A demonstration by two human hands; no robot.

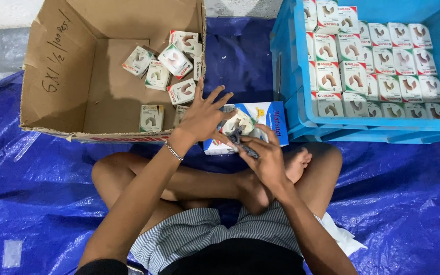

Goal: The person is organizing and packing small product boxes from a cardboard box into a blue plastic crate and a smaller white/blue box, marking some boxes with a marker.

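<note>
Blue tarpaulin [408,203] underfoot: right hand [266,158] pinches a small dark fitting [243,145] lying slantwise; left hand [202,117], fingers splayed and empty, hovers just beside it, above the flat packet's [276,119] left end.

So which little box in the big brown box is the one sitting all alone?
Look into the cardboard carton on the left, lying open on the blue tarp. Most small white boxes crowd its far right corner. The lone box stands by the near edge, left of the left hand, touching none.
</note>
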